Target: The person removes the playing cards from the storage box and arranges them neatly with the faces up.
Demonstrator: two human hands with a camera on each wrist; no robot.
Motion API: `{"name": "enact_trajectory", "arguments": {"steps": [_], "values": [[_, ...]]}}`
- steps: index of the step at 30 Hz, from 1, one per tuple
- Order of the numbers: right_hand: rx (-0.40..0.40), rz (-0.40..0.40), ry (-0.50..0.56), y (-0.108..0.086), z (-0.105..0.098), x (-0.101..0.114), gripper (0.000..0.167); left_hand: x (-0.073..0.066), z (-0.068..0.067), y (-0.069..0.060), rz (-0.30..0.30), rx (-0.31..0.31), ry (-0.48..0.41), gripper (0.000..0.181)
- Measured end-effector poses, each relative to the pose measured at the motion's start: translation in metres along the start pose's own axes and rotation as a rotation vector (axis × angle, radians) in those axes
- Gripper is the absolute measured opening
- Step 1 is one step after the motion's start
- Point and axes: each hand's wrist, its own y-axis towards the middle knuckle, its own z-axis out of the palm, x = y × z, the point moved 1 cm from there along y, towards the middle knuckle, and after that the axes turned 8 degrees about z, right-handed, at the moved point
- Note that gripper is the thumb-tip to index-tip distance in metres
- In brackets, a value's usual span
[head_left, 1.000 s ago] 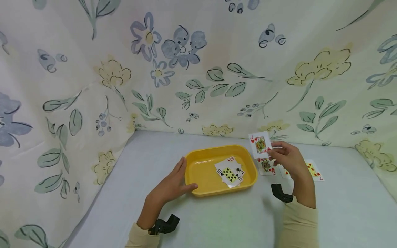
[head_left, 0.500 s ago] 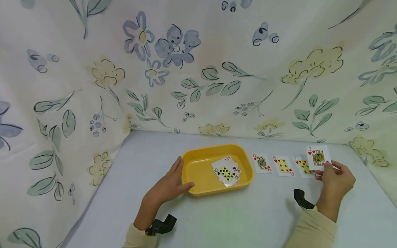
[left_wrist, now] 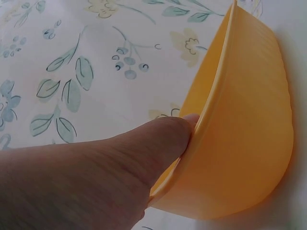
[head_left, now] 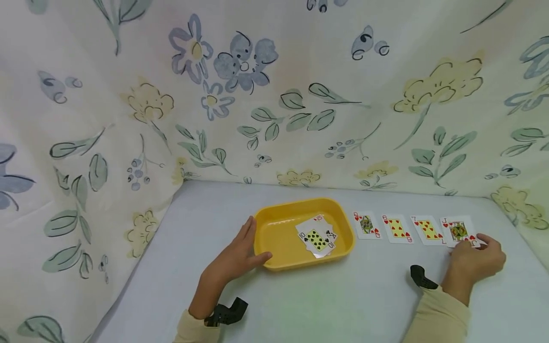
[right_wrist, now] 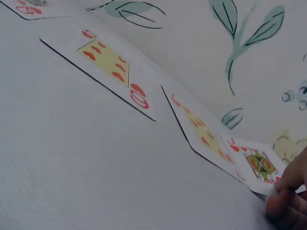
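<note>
In the head view my left hand (head_left: pixel 233 259) holds the left end of a yellow tray (head_left: pixel 279 264), thumb over the rim. The left wrist view shows the thumb (left_wrist: pixel 163 136) bent across the rim of the tray (left_wrist: pixel 244 120). Several playing cards (head_left: pixel 317 239) lie overlapped in the tray, the ten of spades on top. At the far right my right hand (head_left: pixel 478 259) pinches the jack of hearts (head_left: pixel 458 230) by its lower right corner, low at the table. Its left edge overlaps or touches the seven of hearts (head_left: pixel 427 230); which, I cannot tell.
Right of the tray, the queen of hearts (head_left: pixel 366 225) and the six of hearts (head_left: pixel 397 228) lie face up in a row with the seven. A flowered cloth (head_left: pixel 274 95) hangs behind and left of the white table (head_left: pixel 326 305).
My right hand has carried the jack of hearts rightward from beside the tray, over the row, and lowered it to the right of the seven. The left hand stays on the tray.
</note>
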Motion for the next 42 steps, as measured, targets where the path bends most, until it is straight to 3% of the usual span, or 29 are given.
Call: {"name": "enact_trajectory", "arguments": {"steps": [4,10,14,18,25,32,35,39,42], "values": [[-0.085,-0.080,-0.036,0.003,0.002,-0.003,0.028,-0.002,0.001,0.000,0.011,0.004,0.002,0.101],[-0.097,0.014,-0.050,0.003,-0.002,-0.009,0.034,-0.003,0.001,-0.001,0.006,0.016,-0.001,0.101],[-0.102,-0.099,-0.098,0.000,0.001,-0.011,0.033,-0.004,0.001,-0.001,0.012,0.021,0.005,0.101],[-0.049,-0.229,-0.163,-0.003,0.007,-0.011,0.040,-0.005,0.001,0.000,0.017,0.016,0.004,0.101],[0.057,-0.157,-0.261,-0.005,0.006,-0.006,0.048,-0.004,0.000,0.001,0.020,0.009,0.011,0.101],[0.102,-0.152,-0.310,-0.003,0.010,-0.001,0.053,-0.002,0.000,0.001,0.020,0.003,0.010,0.100],[0.076,-0.169,-0.252,-0.004,0.011,0.002,0.052,-0.002,0.000,0.001,0.022,0.002,0.009,0.101],[0.018,-0.211,-0.039,-0.012,0.012,0.014,0.043,-0.002,0.001,0.000,0.018,-0.002,0.018,0.100],[0.091,-0.199,0.118,-0.026,0.014,0.036,0.033,-0.001,0.001,0.000,0.008,-0.007,0.023,0.101]]}}
